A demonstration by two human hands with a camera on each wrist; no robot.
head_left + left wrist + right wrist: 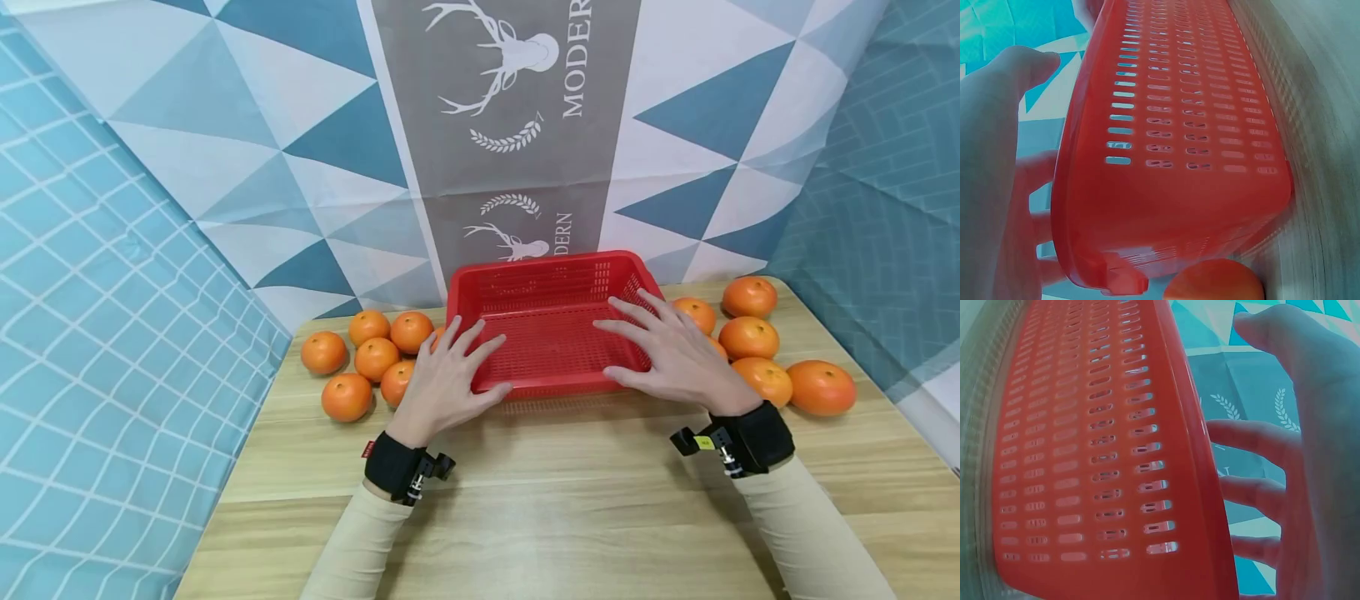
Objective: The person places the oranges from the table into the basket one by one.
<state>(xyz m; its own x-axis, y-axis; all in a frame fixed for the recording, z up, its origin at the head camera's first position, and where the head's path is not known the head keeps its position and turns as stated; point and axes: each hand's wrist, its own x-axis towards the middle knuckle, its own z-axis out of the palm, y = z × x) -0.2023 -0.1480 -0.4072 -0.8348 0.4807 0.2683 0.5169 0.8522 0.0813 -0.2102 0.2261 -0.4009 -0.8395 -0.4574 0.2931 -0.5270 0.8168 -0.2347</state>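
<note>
A red plastic basket (555, 387) with slotted walls stands on the wooden table against the back wall, and its perforated bottom shows. My left hand (446, 385) hovers over the basket's left front corner, fingers spread and thumb apart. Over the right end is my right hand (678, 357), its fingers likewise extended. In the left wrist view the fingers (1041, 169) reach past the rim of the basket (1166, 206). From the right wrist the fingers (1257, 497) appear beside the rim; whether they touch it I cannot tell. Neither hand holds anything.
Several oranges (347, 397) lie on the table left of the basket, some partly behind my left hand. More oranges (750, 337) lie to its right, close to my right wrist. A patterned cloth (517, 167) hangs behind. Bare wood (555, 500) shows in front.
</note>
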